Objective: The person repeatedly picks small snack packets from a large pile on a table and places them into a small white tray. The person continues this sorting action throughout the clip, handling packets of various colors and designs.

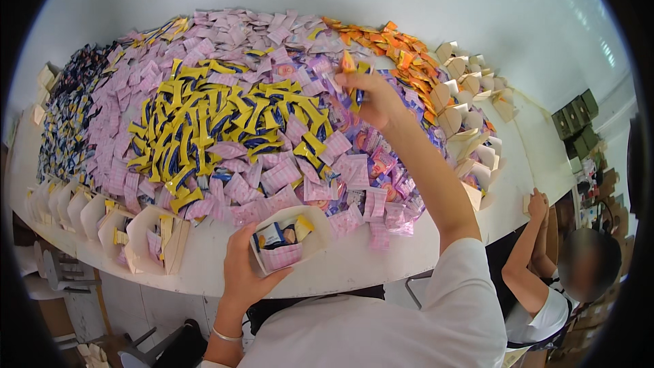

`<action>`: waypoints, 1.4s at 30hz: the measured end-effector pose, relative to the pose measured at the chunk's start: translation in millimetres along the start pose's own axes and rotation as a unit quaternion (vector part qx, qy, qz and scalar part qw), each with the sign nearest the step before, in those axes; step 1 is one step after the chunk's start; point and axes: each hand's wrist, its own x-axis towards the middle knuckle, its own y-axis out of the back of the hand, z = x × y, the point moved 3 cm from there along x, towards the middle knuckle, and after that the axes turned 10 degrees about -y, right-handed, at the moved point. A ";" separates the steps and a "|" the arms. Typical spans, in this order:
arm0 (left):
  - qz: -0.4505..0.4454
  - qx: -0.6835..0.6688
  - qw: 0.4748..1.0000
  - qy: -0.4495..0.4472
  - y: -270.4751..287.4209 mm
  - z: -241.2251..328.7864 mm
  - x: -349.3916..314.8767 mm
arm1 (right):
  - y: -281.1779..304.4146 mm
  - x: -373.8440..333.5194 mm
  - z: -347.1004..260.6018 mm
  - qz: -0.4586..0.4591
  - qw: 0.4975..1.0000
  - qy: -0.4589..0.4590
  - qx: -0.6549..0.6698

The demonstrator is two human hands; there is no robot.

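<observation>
My left hand [243, 267] is closed around a small cream paper box [315, 237], open at the top, over the table's near edge. Inside it lie a pink checkered packet [281, 256], a dark blue and white packet [270, 235] and a yellow-ended one [303, 226]. Reaching over the far right of the heap, my right hand [373, 99] pinches several small packets, with an orange one [348, 63] and a yellow one [356, 100] showing. Below the hands spreads a heap of yellow-and-blue packets [204, 119], pink checkered packets [228, 33], purple packets [383, 162] and orange packets [419, 71].
Dark blue packets [76, 85] cover the far left. Filled paper boxes [139, 245] line the left front edge of the white table [368, 269]. More open boxes [470, 119] stand at the right. A co-worker [528, 269] works beyond the right edge. Green boxes [575, 117] are stacked behind.
</observation>
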 end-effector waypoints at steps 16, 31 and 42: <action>-0.008 -0.038 0.999 0.033 -20.7 7.8 -12.3 | -93.8 -128.9 116.1 -0.142 0.669 0.114 -0.720; -0.009 -0.003 1.000 -0.010 -19.2 25.6 -5.3 | -77.6 -186.1 98.0 -0.090 0.649 0.233 -0.718; -0.156 -0.254 0.941 -0.158 -127.6 100.2 26.1 | 15.5 -342.4 92.7 0.260 0.588 0.224 -0.732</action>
